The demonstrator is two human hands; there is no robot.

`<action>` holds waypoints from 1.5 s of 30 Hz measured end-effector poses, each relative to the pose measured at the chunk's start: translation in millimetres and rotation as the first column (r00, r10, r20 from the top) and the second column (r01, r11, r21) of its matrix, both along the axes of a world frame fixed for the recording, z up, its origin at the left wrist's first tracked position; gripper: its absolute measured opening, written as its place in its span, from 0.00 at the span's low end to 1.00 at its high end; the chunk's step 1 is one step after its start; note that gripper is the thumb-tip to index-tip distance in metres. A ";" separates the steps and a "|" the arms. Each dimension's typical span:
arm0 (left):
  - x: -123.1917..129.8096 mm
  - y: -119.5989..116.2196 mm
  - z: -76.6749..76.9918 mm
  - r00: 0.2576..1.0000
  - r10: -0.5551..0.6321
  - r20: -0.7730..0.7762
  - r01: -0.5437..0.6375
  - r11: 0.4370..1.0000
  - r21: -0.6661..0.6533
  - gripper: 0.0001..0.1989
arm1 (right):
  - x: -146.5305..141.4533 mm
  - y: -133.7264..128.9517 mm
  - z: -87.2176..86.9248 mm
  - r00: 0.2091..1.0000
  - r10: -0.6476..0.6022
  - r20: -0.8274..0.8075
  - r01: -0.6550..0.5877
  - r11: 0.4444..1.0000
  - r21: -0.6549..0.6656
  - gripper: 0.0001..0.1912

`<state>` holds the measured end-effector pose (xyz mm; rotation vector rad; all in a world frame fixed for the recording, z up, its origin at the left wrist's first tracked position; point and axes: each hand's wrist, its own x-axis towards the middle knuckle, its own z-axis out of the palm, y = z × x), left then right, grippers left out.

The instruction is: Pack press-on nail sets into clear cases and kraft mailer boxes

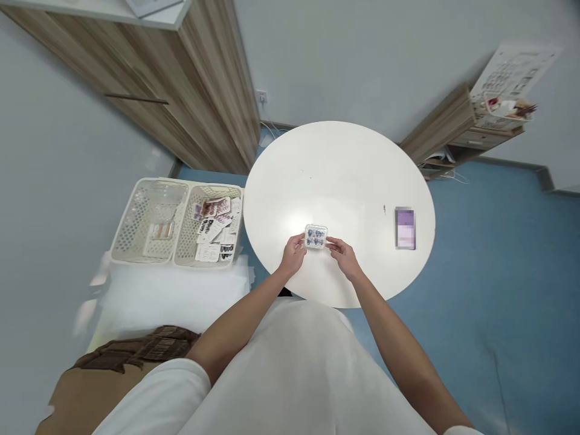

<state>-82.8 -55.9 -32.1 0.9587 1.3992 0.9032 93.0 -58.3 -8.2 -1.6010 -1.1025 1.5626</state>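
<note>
Left grip (pixel 293 255) and right grip (pixel 346 258): clamped on opposite sides of the case (pixel 316 237), centre of frame, over the worktop (pixel 335 169). Baskets (pixel 129 223): left of frame.

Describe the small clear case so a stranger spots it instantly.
Find the round white table. Over its near half, the left hand and right hand hold a small clear case. Bluish pieces in rows show inside, unlike the purple item farther right.

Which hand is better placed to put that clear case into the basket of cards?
Probably the left hand: it's at the left edge of the clear plastic case, and the white basket of cards stands on that side. The right hand is farther from it.
</note>
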 end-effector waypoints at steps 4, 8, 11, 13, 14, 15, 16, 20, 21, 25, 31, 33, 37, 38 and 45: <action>39.9 -22.0 -4.3 0.991 -0.119 -0.056 0.123 0.989 0.077 0.24 | 50.9 -22.0 -5.4 0.998 0.022 0.051 -0.021 1.000 -0.009 0.25; 61.9 -45.4 -12.4 0.964 -0.210 -0.165 0.227 0.969 0.094 0.26 | 79.8 -41.4 -22.6 0.994 0.087 0.068 -0.088 0.996 0.014 0.26; 70.6 -59.0 -18.0 0.939 -0.209 -0.273 0.237 0.969 0.072 0.26 | 88.7 -51.5 -36.0 0.983 0.162 0.085 -0.168 0.984 0.061 0.26; 74.7 -66.1 -20.7 0.920 -0.207 -0.333 0.240 0.969 0.060 0.26 | 91.5 -55.8 -43.2 0.974 0.199 0.105 -0.208 0.974 0.089 0.26; 76.3 -69.1 -21.6 0.911 -0.208 -0.357 0.244 0.968 0.056 0.27 | 92.5 -57.4 -46.2 0.971 0.210 0.114 -0.222 0.970 0.101 0.26; 77.7 -71.5 -22.3 0.902 -0.210 -0.378 0.248 0.967 0.054 0.27 | 93.3 -58.7 -48.8 0.968 0.218 0.123 -0.232 0.966 0.112 0.26; 78.8 -73.5 -22.8 0.893 -0.213 -0.397 0.254 0.966 0.053 0.27 | 93.9 -59.9 -51.2 0.965 0.226 0.132 -0.242 0.963 0.122 0.26; 80.6 -76.4 -24.5 0.845 -0.259 -0.468 0.307 0.951 0.027 0.27 | 95.3 -65.0 -58.0 0.941 0.274 0.200 -0.306 0.940 0.152 0.25; 80.3 -76.3 -25.2 0.827 -0.282 -0.487 0.332 0.943 0.017 0.27 | 95.1 -66.7 -58.8 0.925 0.295 0.238 -0.336 0.929 0.157 0.24; 76.2 -74.9 -27.3 0.735 -0.320 -0.598 0.412 0.911 0.020 0.26 | 90.1 -71.9 -56.4 0.809 0.298 0.507 -0.450 0.869 0.205 0.23; 55.6 -69.7 -18.4 0.681 -0.301 -0.667 0.457 0.887 0.066 0.30 | 74.6 -56.7 -47.5 0.535 0.301 0.790 -0.714 0.660 0.233 0.36; 46.7 -66.5 -15.2 0.673 -0.301 -0.676 0.472 0.878 0.079 0.28 | 72.4 -49.4 -48.3 0.473 0.325 0.819 -0.772 0.601 0.207 0.33; 30.8 -62.9 -15.9 0.657 -0.346 -0.669 0.494 0.869 0.035 0.22 | 71.3 -41.9 -56.6 0.409 0.298 0.863 -0.824 0.527 0.208 0.22; 27.7 -62.8 -17.1 0.650 -0.364 -0.667 0.504 0.864 0.019 0.21 | 70.6 -40.7 -58.8 0.390 0.281 0.877 -0.835 0.510 0.208 0.19; 26.5 -64.6 -16.5 0.528 -0.385 -0.757 0.635 0.770 0.052 0.21 | 61.5 -33.9 -54.9 0.292 0.305 0.907 -0.835 0.544 0.086 0.16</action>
